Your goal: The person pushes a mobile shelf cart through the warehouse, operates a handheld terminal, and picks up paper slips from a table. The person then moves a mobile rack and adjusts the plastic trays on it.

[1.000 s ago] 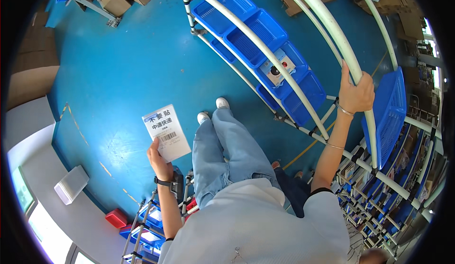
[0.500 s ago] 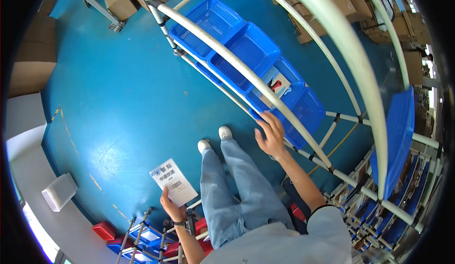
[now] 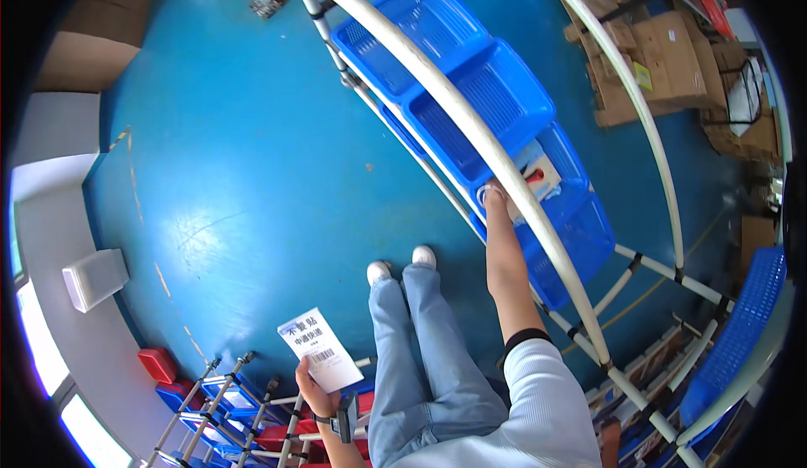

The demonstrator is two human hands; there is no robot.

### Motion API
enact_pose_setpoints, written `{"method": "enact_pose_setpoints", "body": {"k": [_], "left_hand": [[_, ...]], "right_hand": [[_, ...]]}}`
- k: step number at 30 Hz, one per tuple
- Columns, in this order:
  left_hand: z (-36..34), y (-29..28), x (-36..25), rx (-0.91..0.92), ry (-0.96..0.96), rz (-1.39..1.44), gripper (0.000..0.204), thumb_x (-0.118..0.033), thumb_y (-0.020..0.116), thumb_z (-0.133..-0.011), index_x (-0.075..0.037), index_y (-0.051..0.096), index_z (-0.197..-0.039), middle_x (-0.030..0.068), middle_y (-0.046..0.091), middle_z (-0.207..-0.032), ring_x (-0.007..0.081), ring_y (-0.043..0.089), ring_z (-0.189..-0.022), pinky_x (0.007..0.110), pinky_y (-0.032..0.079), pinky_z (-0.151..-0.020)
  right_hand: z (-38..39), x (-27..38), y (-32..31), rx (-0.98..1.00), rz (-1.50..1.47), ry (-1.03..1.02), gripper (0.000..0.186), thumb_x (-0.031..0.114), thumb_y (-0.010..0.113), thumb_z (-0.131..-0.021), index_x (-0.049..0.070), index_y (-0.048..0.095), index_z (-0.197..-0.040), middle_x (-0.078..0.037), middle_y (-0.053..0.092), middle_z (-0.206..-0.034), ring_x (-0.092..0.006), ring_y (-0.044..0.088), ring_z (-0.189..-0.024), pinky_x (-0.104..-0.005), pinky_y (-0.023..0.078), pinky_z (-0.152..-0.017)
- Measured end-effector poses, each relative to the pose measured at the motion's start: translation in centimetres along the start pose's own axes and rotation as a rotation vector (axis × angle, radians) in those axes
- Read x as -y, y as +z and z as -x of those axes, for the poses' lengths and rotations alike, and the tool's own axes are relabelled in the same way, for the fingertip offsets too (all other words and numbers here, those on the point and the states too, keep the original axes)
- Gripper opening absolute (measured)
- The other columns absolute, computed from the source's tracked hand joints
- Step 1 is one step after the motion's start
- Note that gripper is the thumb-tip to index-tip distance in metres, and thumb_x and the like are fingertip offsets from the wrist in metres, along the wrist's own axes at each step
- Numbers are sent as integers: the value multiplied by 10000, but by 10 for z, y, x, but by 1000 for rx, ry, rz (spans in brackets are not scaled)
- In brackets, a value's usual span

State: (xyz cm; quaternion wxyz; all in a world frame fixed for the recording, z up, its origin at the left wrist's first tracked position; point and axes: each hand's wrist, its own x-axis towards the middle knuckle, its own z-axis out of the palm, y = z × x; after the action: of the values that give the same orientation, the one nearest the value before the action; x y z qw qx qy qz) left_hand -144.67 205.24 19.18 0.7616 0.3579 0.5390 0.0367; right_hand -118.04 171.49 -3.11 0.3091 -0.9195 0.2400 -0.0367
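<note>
My left hand [image 3: 314, 391] is closed on the lower left edge of a white printed label sheet [image 3: 338, 370], held low on the left beside my leg. Dark print and a barcode show on its face. My right arm stretches out to the row of blue baskets on the rack. There my right hand [image 3: 496, 191] is at the near edge of a blue basket [image 3: 568, 155], partly behind a pale rack tube [image 3: 471, 123]. Its fingers are hidden. Inside that basket, close to the hand, lie a pale flat piece [image 3: 548, 177] and a small red item [image 3: 535, 176].
Two blue baskets [image 3: 519, 71] stand farther along the rack, and another [image 3: 580, 237] nearer. Flattened cardboard [image 3: 672, 60] is piled at far right. A blue perforated bin [image 3: 740, 333] hangs at right. Lower left, a tube rack [image 3: 220, 401] holds blue and red bins.
My right hand has gone from above the rack's near edge down to the basket with the red item. The label sheet stays in my left hand. The view has shifted.
</note>
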Motion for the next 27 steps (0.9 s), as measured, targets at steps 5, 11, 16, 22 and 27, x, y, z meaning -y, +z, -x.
{"method": "enact_pose_setpoints", "body": {"k": [5,11,16,22,27], "left_hand": [[-12,-8,26,23,56,137,341,-255,431,-843,7,510,-1049,113,607,-964,180,598,-758,239,450,-646],[-31,2,33,51,108,121,366,-266,454,-828,-9,505,-1084,105,617,-959,178,609,-730,236,458,-625],[-67,31,17,62,211,233,363,-256,453,-825,0,502,-1077,116,615,-952,181,607,-724,239,458,-623],[-105,38,-35,42,363,438,320,-230,440,-823,30,508,-996,127,608,-868,182,591,-675,238,453,-590],[-160,36,-89,-54,490,502,324,-257,448,-821,12,503,-994,107,600,-872,165,586,-693,229,449,-585]], "right_hand": [[41,-26,-42,-21,-62,1,208,196,539,-755,3,545,-833,-161,531,-794,-272,480,-713,-354,394,-659],[120,-104,-93,-15,-119,32,222,225,546,-754,5,549,-782,-145,529,-720,-265,467,-633,-354,387,-609],[86,3,-31,-9,-193,44,243,249,551,-754,6,553,-739,-132,527,-659,-259,456,-567,-353,382,-567],[149,40,5,236,-129,28,307,305,584,-738,18,518,-652,-91,501,-577,-232,424,-495,-349,353,-505],[101,178,69,337,-422,-196,261,257,608,-745,48,513,-622,-22,455,-511,-148,394,-473,-298,301,-450]]}}
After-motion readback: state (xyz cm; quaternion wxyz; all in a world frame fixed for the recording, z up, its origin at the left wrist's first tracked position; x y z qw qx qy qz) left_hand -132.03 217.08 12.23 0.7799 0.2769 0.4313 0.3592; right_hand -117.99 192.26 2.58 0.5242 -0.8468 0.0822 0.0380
